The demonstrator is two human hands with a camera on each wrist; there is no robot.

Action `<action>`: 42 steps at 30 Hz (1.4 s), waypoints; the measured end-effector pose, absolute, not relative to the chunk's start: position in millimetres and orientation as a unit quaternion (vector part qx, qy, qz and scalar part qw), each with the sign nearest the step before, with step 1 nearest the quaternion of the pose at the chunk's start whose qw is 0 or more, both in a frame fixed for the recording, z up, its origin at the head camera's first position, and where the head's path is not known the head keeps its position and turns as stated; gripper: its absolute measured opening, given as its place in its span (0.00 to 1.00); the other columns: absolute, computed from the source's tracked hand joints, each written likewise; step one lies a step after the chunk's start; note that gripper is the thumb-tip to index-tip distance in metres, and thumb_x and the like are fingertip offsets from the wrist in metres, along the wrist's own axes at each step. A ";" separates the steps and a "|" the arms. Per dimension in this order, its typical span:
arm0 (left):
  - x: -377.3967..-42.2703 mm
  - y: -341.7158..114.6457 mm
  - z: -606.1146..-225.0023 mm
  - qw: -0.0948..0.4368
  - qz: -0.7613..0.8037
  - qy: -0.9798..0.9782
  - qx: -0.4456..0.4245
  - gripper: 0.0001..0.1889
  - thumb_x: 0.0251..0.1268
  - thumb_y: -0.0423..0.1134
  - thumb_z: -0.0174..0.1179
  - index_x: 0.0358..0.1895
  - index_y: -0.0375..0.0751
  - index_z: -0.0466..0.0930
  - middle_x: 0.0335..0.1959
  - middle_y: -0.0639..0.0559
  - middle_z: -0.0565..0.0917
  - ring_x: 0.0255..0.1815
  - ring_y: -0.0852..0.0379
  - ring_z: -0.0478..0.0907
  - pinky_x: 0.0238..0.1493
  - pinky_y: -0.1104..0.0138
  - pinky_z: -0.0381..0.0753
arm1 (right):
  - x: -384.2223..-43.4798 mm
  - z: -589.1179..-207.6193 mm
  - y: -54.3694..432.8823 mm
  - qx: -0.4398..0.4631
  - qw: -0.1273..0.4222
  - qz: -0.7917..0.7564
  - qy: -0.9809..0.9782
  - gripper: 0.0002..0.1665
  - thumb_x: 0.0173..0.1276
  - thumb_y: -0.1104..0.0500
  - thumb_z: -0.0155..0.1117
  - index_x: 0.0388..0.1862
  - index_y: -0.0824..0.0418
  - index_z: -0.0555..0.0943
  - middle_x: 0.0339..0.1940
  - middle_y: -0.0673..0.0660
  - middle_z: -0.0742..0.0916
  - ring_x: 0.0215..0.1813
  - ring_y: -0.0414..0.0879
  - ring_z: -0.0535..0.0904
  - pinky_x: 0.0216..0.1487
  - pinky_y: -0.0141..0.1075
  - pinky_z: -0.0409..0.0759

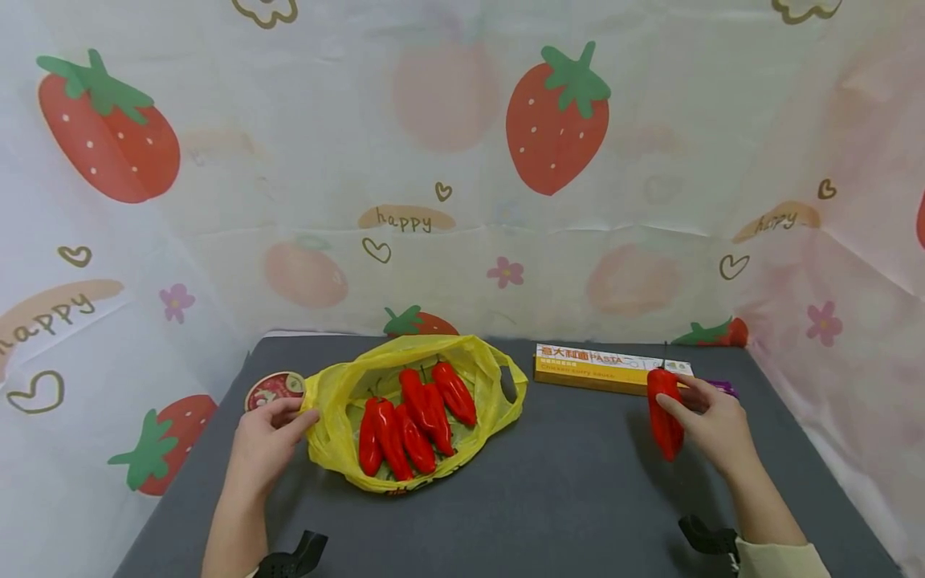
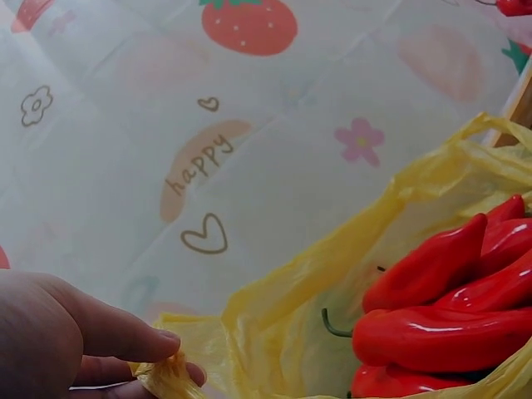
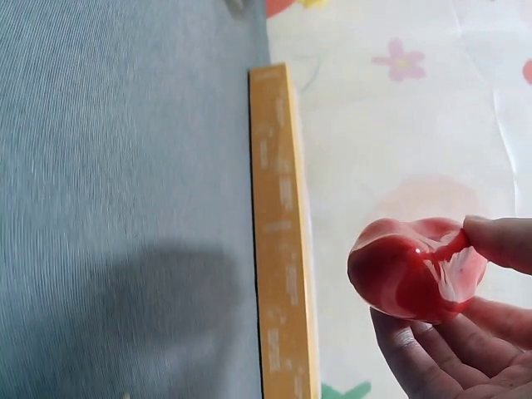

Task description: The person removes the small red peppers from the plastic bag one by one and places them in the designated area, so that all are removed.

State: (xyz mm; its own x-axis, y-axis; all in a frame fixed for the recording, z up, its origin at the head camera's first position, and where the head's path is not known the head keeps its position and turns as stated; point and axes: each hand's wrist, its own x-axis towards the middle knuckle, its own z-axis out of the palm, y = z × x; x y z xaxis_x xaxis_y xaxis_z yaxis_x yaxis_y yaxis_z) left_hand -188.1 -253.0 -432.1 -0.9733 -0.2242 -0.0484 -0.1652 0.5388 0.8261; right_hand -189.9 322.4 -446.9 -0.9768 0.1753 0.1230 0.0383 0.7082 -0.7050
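Note:
My left hand [image 1: 269,440] pinches the left edge of a yellow plastic bag [image 1: 328,429] between thumb and fingers; the left wrist view shows the film [image 2: 170,374] bunched at the fingertips. The bag lies wide on the table with its mouth spread, and several shiny red peppers [image 1: 415,401] with green stems lie inside. On the right, my right hand [image 1: 711,421] holds one red pepper [image 1: 663,413] above the table, stem upward. Seen from the right wrist, the pepper [image 3: 411,274] sits end-on between thumb and fingers.
A yellow and white pasta box [image 1: 600,369] lies along the back of the dark grey table [image 1: 549,498], behind the held pepper. Something purple [image 1: 723,388] shows past its right end. A round red tin [image 1: 270,387] stands left of the bag. Strawberry-print cloth [image 1: 448,265] hangs behind.

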 end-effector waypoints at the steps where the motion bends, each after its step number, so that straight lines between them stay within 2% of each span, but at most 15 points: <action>1: -188.0 -253.2 -431.9 0.033 -0.468 -0.876 0.111 0.24 0.71 0.48 0.63 0.62 0.34 0.79 0.51 0.39 0.83 0.52 0.47 0.78 0.38 0.75 0.78 | -189.2 -447.0 325.9 -0.061 0.092 0.375 -0.920 0.42 0.73 0.40 0.62 0.72 0.69 0.69 0.60 0.75 0.81 0.58 0.69 0.80 0.47 0.53 0.86; 4: -187.4 -254.0 -431.5 0.034 -0.465 -0.877 0.112 0.24 0.71 0.48 0.63 0.61 0.34 0.79 0.52 0.38 0.84 0.52 0.47 0.78 0.38 0.75 0.77 | -187.0 -448.8 337.3 -0.074 0.091 0.372 -0.921 0.43 0.72 0.40 0.62 0.73 0.69 0.69 0.61 0.75 0.81 0.59 0.69 0.79 0.45 0.49 0.86; 7: -186.9 -254.8 -431.4 0.036 -0.461 -0.879 0.114 0.24 0.71 0.48 0.63 0.61 0.34 0.79 0.51 0.39 0.84 0.52 0.47 0.79 0.38 0.75 0.77 | -185.0 -453.9 351.7 -0.089 0.088 0.371 -0.920 0.43 0.72 0.39 0.62 0.73 0.68 0.69 0.61 0.75 0.81 0.58 0.68 0.79 0.40 0.36 0.85; 10: -187.3 -255.0 -431.7 0.037 -0.460 -0.880 0.112 0.24 0.71 0.49 0.63 0.60 0.34 0.80 0.50 0.39 0.85 0.50 0.48 0.79 0.38 0.75 0.78 | -183.7 -461.4 368.7 -0.105 0.074 0.380 -0.916 0.44 0.72 0.38 0.62 0.73 0.68 0.68 0.62 0.75 0.80 0.59 0.67 0.78 0.35 0.25 0.78; 13: -188.1 -254.7 -432.1 0.035 -0.464 -0.878 0.111 0.24 0.70 0.49 0.64 0.60 0.34 0.80 0.49 0.40 0.84 0.48 0.50 0.78 0.38 0.74 0.79 | -182.7 -469.1 386.2 -0.125 0.043 0.397 -0.908 0.47 0.71 0.36 0.61 0.75 0.69 0.66 0.65 0.76 0.78 0.60 0.67 0.76 0.34 0.23 0.76; 16: -188.1 -254.6 -432.0 0.034 -0.468 -0.876 0.112 0.24 0.70 0.48 0.64 0.60 0.34 0.80 0.49 0.40 0.84 0.47 0.51 0.78 0.37 0.74 0.79 | -181.7 -476.0 402.4 -0.143 0.025 0.405 -0.903 0.48 0.71 0.35 0.61 0.75 0.69 0.66 0.66 0.76 0.77 0.55 0.59 0.79 0.34 0.23 0.77; 18: -187.8 -254.8 -431.8 0.034 -0.470 -0.875 0.114 0.24 0.70 0.48 0.64 0.60 0.34 0.80 0.49 0.40 0.84 0.47 0.51 0.78 0.37 0.74 0.79 | -181.0 -479.7 412.5 -0.146 0.022 0.404 -0.903 0.48 0.71 0.36 0.61 0.74 0.70 0.66 0.66 0.77 0.77 0.50 0.46 0.81 0.34 0.23 0.77; 21: -187.2 -255.4 -431.5 0.034 -0.471 -0.874 0.115 0.24 0.71 0.48 0.64 0.60 0.34 0.79 0.50 0.39 0.84 0.49 0.49 0.78 0.37 0.75 0.78 | -178.9 -483.6 425.2 -0.149 0.025 0.385 -0.911 0.47 0.72 0.37 0.61 0.72 0.72 0.68 0.63 0.77 0.79 0.42 0.32 0.77 0.33 0.24 0.77; 23: -187.0 -255.9 -431.5 0.033 -0.472 -0.873 0.115 0.24 0.71 0.48 0.63 0.60 0.34 0.79 0.50 0.39 0.84 0.49 0.49 0.78 0.38 0.75 0.78 | -177.6 -485.6 432.0 -0.148 0.028 0.368 -0.918 0.46 0.72 0.37 0.61 0.71 0.73 0.69 0.60 0.76 0.81 0.39 0.29 0.75 0.33 0.25 0.77; 26: -187.2 -256.3 -431.7 0.031 -0.473 -0.873 0.117 0.24 0.70 0.48 0.64 0.61 0.34 0.79 0.49 0.40 0.83 0.48 0.49 0.78 0.37 0.75 0.78 | -175.1 -488.0 440.0 -0.149 0.032 0.348 -0.925 0.45 0.72 0.37 0.61 0.69 0.74 0.70 0.58 0.76 0.82 0.39 0.35 0.77 0.31 0.26 0.76; 29: -187.6 -256.6 -431.4 0.030 -0.471 -0.874 0.116 0.24 0.70 0.49 0.64 0.60 0.33 0.79 0.48 0.40 0.84 0.47 0.51 0.77 0.37 0.74 0.79 | -172.5 -489.7 446.1 -0.156 0.030 0.343 -0.926 0.46 0.72 0.37 0.61 0.69 0.74 0.70 0.59 0.76 0.81 0.43 0.45 0.80 0.32 0.27 0.75; 33: -187.9 -256.6 -430.8 0.031 -0.468 -0.876 0.115 0.24 0.71 0.49 0.63 0.60 0.34 0.80 0.49 0.41 0.84 0.47 0.52 0.78 0.37 0.74 0.78 | -168.3 -490.5 453.2 -0.179 0.016 0.345 -0.921 0.48 0.72 0.35 0.58 0.71 0.73 0.68 0.64 0.78 0.76 0.54 0.62 0.75 0.36 0.33 0.73; 36: -187.9 -256.3 -430.9 0.032 -0.469 -0.875 0.118 0.24 0.70 0.49 0.64 0.60 0.35 0.80 0.49 0.41 0.84 0.47 0.52 0.78 0.38 0.74 0.78 | -166.2 -491.5 458.9 -0.188 0.011 0.337 -0.922 0.49 0.72 0.34 0.57 0.71 0.74 0.67 0.65 0.79 0.75 0.57 0.67 0.73 0.37 0.35 0.72; 40: -187.9 -256.0 -431.0 0.033 -0.470 -0.874 0.118 0.24 0.70 0.48 0.64 0.60 0.35 0.80 0.48 0.41 0.84 0.45 0.52 0.78 0.37 0.73 0.79 | -165.6 -494.9 463.4 -0.180 0.012 0.316 -0.932 0.48 0.71 0.35 0.60 0.69 0.75 0.69 0.62 0.80 0.77 0.56 0.69 0.75 0.35 0.35 0.74; 42: -187.7 -255.7 -431.1 0.033 -0.469 -0.875 0.117 0.24 0.70 0.48 0.64 0.60 0.34 0.80 0.48 0.40 0.84 0.46 0.51 0.77 0.37 0.74 0.79 | -166.2 -496.7 465.4 -0.171 0.002 0.308 -0.936 0.49 0.70 0.35 0.61 0.68 0.76 0.70 0.60 0.81 0.78 0.56 0.70 0.74 0.37 0.38 0.75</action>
State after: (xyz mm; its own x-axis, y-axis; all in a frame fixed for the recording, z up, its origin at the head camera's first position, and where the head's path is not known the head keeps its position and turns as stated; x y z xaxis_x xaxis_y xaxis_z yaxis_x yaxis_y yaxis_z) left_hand -187.7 -255.7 -431.1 -0.9706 -0.2349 -0.0525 -0.1739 0.5334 0.8278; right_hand -166.2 465.4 -496.7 -0.9412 0.3219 -0.1025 0.3197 0.7509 -0.5779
